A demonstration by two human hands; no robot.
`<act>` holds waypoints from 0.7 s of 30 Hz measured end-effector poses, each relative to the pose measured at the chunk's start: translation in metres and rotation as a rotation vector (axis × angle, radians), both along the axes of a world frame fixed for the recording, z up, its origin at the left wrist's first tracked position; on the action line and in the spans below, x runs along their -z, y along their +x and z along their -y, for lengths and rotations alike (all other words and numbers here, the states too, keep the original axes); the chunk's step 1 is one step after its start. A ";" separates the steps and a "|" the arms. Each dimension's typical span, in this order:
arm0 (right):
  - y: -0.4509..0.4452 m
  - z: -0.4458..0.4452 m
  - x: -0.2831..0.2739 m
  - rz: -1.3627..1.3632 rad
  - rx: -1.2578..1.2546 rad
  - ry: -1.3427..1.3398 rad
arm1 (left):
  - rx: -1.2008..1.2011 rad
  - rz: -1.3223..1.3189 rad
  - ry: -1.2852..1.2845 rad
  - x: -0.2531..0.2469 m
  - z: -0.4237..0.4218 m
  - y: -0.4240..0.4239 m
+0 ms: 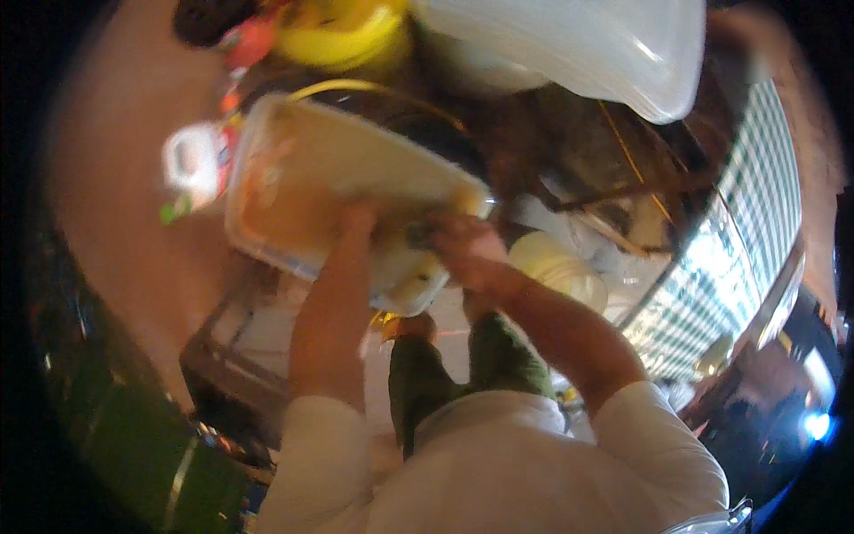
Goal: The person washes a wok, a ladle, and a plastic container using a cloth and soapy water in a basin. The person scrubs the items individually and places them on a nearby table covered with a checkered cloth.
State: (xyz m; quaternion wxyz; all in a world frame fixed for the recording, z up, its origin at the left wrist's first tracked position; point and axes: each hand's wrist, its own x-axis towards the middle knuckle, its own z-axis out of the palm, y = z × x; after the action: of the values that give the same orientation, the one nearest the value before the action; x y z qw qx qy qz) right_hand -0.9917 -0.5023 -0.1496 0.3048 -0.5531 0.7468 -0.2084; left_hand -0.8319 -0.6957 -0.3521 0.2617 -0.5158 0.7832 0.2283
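Observation:
A clear plastic tub [307, 127] of cloudy brownish water lies before me, tilted in the view. My left hand [360, 217] reaches into the water, its fingers blurred and partly hidden, so what it touches cannot be told. Over the tub's right part is my right hand [467, 240], fingers bent around or against a small dark object [420, 235] that is too blurred to name. A pale thing [413, 284] shows in the tub's near corner.
Beyond the tub are a yellow basin [340, 40] and a large translucent plastic container [587, 47]. A white plastic jug [193, 163] stands at the left. To the right are a pale yellow bucket [560, 267] and a green-and-white checked cloth [727, 267].

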 end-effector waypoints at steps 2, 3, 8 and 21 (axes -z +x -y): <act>0.013 -0.004 0.001 -0.003 0.129 -0.005 | 0.078 -0.022 0.023 0.005 0.000 0.002; 0.020 -0.004 0.005 -0.025 0.131 -0.077 | 0.111 -0.031 0.024 0.005 0.004 0.007; 0.046 -0.008 0.017 -0.054 0.177 -0.183 | 0.311 -0.075 0.006 0.011 0.018 0.034; 0.138 -0.022 0.003 -0.092 0.335 -0.080 | -0.161 -0.316 0.395 -0.032 0.013 0.005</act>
State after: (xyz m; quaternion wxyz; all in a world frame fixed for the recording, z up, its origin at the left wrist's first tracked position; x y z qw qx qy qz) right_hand -0.8539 -0.4799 -0.1522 0.2090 -0.4417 0.8328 -0.2602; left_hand -0.8268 -0.7088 -0.3201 0.2128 -0.4731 0.7112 0.4745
